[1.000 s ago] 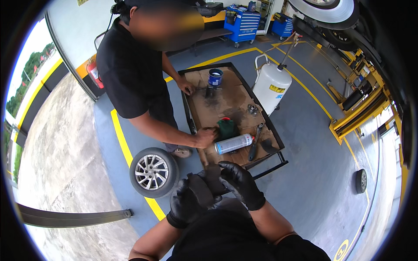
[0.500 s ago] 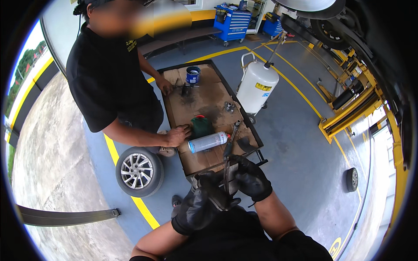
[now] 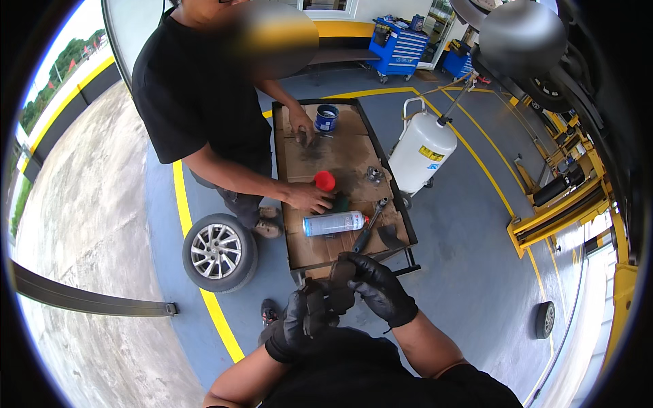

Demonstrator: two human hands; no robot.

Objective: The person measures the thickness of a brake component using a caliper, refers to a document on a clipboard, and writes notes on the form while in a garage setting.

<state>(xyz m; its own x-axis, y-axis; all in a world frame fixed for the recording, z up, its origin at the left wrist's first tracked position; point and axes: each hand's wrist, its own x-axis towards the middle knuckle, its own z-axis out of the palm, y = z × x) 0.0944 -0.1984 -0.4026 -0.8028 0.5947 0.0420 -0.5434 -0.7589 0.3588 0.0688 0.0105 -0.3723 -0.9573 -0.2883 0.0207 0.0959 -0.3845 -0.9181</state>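
Both my hands wear black gloves and are raised in front of my body at the table's near end. My left hand [image 3: 299, 323] is closed round a dark piece that looks like a brake pad; glove and piece blend together. Between the fingertips of my right hand [image 3: 382, 292] is a flat dark brake pad [image 3: 341, 284], its broad face showing. The two pieces are close together, and I cannot tell whether they touch. Just beyond them on the cardboard are a spray can [image 3: 333, 223] lying on its side, a ratchet wrench [image 3: 369, 228] and a dark curved piece [image 3: 390, 236].
Across the cardboard-covered table [image 3: 289, 153] are a co-worker's hands [image 3: 309, 197], a red round thing [image 3: 325, 180], a blue tin [image 3: 326, 118] and a metal part [image 3: 373, 175]. A wheel [image 3: 219, 253] lies left, a white tank [image 3: 423, 153] stands right, beside a yellow lift [image 3: 561, 224].
The brake pad in my right hand has turned from edge-on to face-on. The co-worker's far hand has closed over a dark piece, and the red thing now shows its round face. The view has shifted.
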